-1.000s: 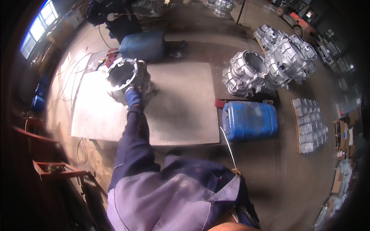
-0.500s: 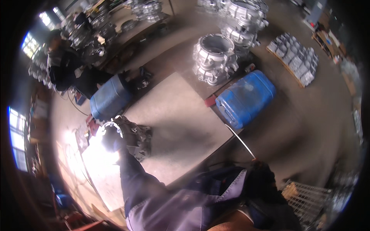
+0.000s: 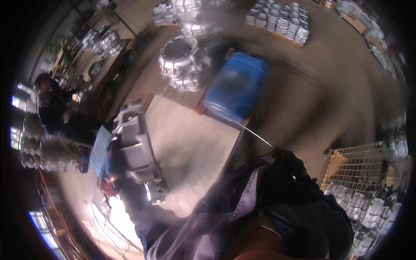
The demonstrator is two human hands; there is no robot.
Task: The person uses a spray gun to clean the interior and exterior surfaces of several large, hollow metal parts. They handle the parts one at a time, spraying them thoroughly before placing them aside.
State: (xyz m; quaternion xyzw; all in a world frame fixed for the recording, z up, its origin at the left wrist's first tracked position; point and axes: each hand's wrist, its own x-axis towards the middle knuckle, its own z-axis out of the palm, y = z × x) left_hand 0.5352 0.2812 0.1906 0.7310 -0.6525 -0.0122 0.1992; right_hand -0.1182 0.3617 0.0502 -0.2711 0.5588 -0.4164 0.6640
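A grey cast-metal housing [image 3: 138, 149] with ribs and flanges stands on its side at the left edge of the pale board [image 3: 190, 130]. My left hand [image 3: 115, 158], dark and smeared by motion, is against the far left side of this housing; its fingers are mostly hidden. Off to the right, my right hand [image 3: 284, 157] is closed round the end of a thin, straight metal rod [image 3: 255, 134]. The rod slants up and left toward a blue plastic canister [image 3: 236, 86]. Its far tip appears close to the canister's lower edge.
Beyond the board, metal housings [image 3: 184, 65] are stacked. A second blue canister [image 3: 100, 151] stands at the left, near another person [image 3: 56, 104] in dark clothes. Bright light glares by the board's near left corner. A wire cage [image 3: 355, 167] and metal parts [image 3: 368, 210] are at the right.
My view has swung, so the scene has shifted left. The housing now shows its long ribbed side instead of its round opening. My right hand still grips the rod.
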